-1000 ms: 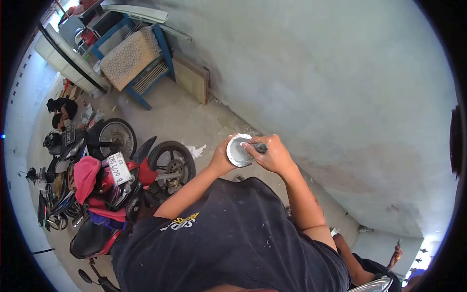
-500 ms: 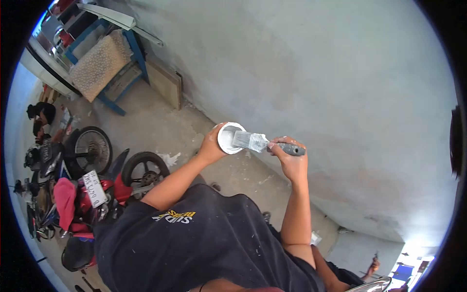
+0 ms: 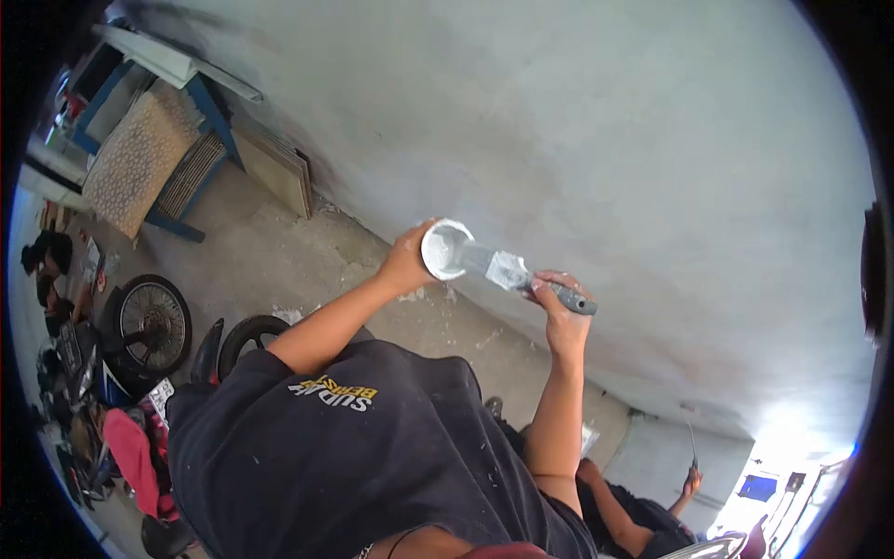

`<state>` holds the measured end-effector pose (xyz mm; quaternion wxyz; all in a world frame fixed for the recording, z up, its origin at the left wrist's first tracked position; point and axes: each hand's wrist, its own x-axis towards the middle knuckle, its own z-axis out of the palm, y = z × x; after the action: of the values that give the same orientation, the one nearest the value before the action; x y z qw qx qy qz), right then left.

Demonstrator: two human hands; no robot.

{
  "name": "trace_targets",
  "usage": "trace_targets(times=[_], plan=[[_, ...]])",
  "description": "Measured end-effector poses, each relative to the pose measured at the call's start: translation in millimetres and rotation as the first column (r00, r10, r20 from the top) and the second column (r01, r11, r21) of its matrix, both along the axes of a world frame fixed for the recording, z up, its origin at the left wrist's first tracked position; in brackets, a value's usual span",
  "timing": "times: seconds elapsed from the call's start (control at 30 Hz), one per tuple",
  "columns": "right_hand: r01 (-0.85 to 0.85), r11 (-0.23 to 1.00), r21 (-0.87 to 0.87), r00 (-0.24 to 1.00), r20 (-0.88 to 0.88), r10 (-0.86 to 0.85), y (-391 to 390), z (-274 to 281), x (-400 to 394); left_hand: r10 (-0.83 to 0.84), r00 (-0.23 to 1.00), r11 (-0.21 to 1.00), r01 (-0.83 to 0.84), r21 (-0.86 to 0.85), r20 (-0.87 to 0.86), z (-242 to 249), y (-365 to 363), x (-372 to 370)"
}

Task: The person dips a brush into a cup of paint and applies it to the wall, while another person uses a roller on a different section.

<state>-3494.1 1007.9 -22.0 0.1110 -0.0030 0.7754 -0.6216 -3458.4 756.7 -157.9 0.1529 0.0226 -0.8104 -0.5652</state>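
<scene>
My left hand [image 3: 408,261] is closed around a white cup [image 3: 438,268] with whitish paint inside, its mouth tilted toward the camera. A paintbrush [image 3: 507,270] is gripped in my right hand [image 3: 562,303] by its dark grey handle. The brush's ferrule is smeared with white paint, and its bristles point left, at the cup's mouth. Whether the bristle tips touch the cup cannot be made out. White specks dot the fingers of my right hand. Beyond both hands rises a pale grey wall [image 3: 605,168].
Several motorcycles [image 3: 154,326] stand at the left, one with a pink cloth [image 3: 132,456]. A blue chair [image 3: 191,186] with a patterned cover and some boards [image 3: 279,172] lean near the wall. At lower right another person's hand [image 3: 692,482] holds a long thin tool.
The brush has shifted slightly right and down, its bristles lifting partly out of the cup. The view has turned a little, and the other person's arm shows more at lower right.
</scene>
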Motion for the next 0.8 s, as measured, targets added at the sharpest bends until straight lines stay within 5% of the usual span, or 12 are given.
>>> trace_targets(times=[0.07, 0.1, 0.17, 0.23, 0.33, 0.47, 0.53, 0.57, 0.63, 0.7, 0.77, 0.8], plan=[[-0.209, 0.968, 0.140, 0.925, -0.293, 0.242, -7, 1, -16, -0.019, 1.000, 1.000, 0.019, -0.005, -0.021, 0, -9, -19], [-0.191, 0.972, 0.138, 0.931, -0.288, 0.224, -10, 6, -17, -0.038, 0.999, 0.999, 0.038, -0.005, -0.016, 0, -10, -23], [-0.370, 0.806, 0.462, 0.682, -0.454, 0.574, -27, 17, -16, -0.032, 0.999, 0.999, 0.032, -0.027, 0.018, 1, -16, -31], [-0.423, 0.740, 0.524, 0.660, -0.382, 0.647, -38, 17, -9, -0.073, 0.997, 0.997, 0.073, -0.012, 0.018, -5, -21, -41], [-0.446, 0.449, 0.774, 0.461, -0.231, 0.857, -47, 24, 0, -0.114, 0.993, 0.993, 0.114, -0.021, 0.017, -11, -25, -55], [-0.495, 0.522, 0.694, 0.527, -0.238, 0.816, -38, 32, 5, -0.098, 0.995, 0.995, 0.098, 0.012, 0.007, -39, -21, -60], [-0.442, 0.788, 0.428, 0.783, -0.245, 0.572, -27, 21, 9, -0.113, 0.994, 0.992, 0.113, 0.058, -0.005, -42, -23, -60], [-0.450, 0.784, 0.427, 0.774, -0.251, 0.582, -30, 11, 9, -0.100, 0.995, 0.993, 0.101, 0.054, -0.010, -36, -29, -60], [-0.031, 0.999, 0.040, 0.955, -0.293, 0.041, -27, -18, 11, -0.172, 0.984, 0.985, 0.171, 0.037, 0.036, -19, -24, -61], [0.117, 0.987, -0.112, 0.974, -0.179, -0.136, -30, -44, 21, -0.183, 0.983, 0.981, 0.181, 0.074, 0.018, -22, -16, -58], [0.394, 0.802, -0.448, 0.919, 0.209, -0.335, -34, -61, 19, -0.178, 0.984, 0.979, 0.176, 0.099, 0.011, -20, -12, -62], [0.425, 0.790, -0.442, 0.903, 0.265, -0.338, -29, -74, 18, -0.145, 0.989, 0.989, 0.146, 0.015, -0.024, -20, -12, -62]])
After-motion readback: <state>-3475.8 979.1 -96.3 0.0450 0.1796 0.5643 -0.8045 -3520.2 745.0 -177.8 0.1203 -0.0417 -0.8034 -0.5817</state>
